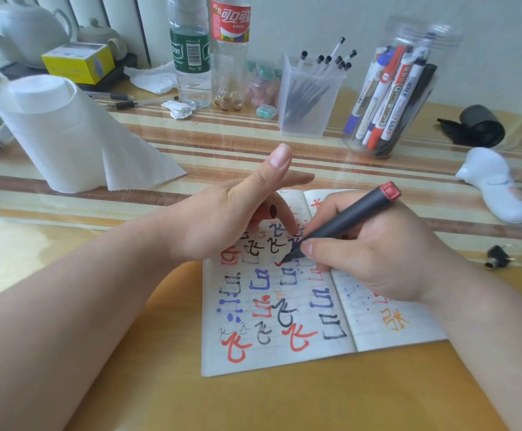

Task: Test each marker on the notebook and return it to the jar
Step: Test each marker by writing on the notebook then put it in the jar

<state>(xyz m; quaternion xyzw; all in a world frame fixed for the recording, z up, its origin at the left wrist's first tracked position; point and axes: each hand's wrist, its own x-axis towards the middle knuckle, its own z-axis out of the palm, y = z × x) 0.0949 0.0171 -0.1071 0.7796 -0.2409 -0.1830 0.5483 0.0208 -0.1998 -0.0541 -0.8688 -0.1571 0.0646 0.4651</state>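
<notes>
An open notebook [284,321] lies on the table, its pages covered in red, blue and black marks. My right hand [374,256] grips a dark marker with a red end [343,219], tip down on the left page by a fresh red stroke. My left hand [231,213] rests on the top of the page; its curled fingers hold a red cap [270,211] while a fingertip presses the paper. A clear plastic jar [399,88] with several markers stands at the back right.
A paper towel roll [63,132] stands at the left. Two bottles [209,48] and a translucent pen cup [309,91] line the back. A white device [496,185] and a black roll [480,126] lie at the right, and a small black plug [497,256] near the right edge.
</notes>
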